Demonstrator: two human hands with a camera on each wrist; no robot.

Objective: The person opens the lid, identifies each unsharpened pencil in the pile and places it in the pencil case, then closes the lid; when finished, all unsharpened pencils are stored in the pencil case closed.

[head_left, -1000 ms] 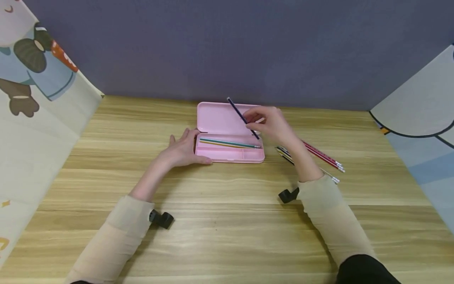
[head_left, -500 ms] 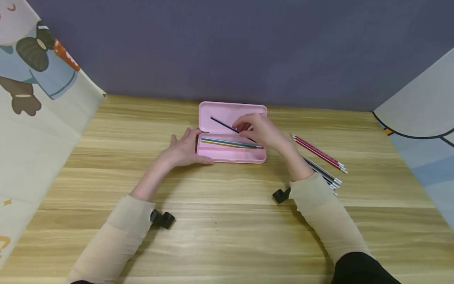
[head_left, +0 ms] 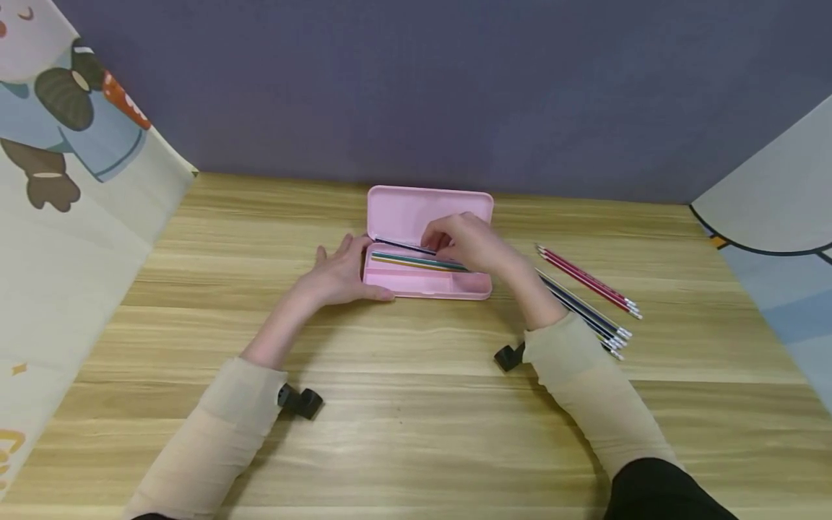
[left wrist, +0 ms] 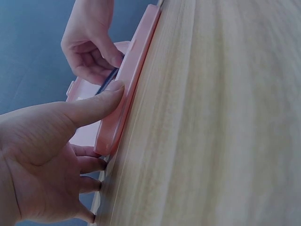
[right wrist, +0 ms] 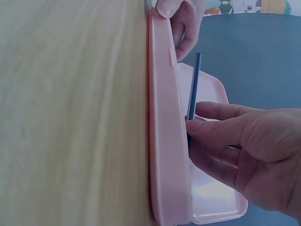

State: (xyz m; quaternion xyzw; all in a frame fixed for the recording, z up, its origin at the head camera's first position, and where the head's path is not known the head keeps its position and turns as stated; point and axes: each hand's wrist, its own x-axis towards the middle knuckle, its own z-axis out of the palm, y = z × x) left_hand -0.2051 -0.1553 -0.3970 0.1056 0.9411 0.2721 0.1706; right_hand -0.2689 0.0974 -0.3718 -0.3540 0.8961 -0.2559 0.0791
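A pink pencil case (head_left: 406, 285) lies with its lid (head_left: 403, 209) folded back. My left hand (head_left: 338, 278) holds its left end, thumb (left wrist: 101, 104) along the front wall and fingers spread around the corner. Over the right half of the case, my right hand (head_left: 471, 242) pinches a dark pencil (right wrist: 195, 80) between thumb and fingertips. That pencil slants along the hinge side of the long compartment; my fingers hide its right end. A teal pencil (head_left: 416, 260) and a yellow pencil (head_left: 409, 266) lie in the same compartment.
Several red pencils (head_left: 588, 280) lie on the wooden table (head_left: 403, 404) right of the case. Next to them are several dark and light pencils (head_left: 585, 310), partly under my right forearm. A dark blue panel (head_left: 429, 94) stands behind the table.
My right hand has moved left and down over the case. The dark pencil has swung from steep to nearly level, down to the long compartment. My left hand stays at the case's end.
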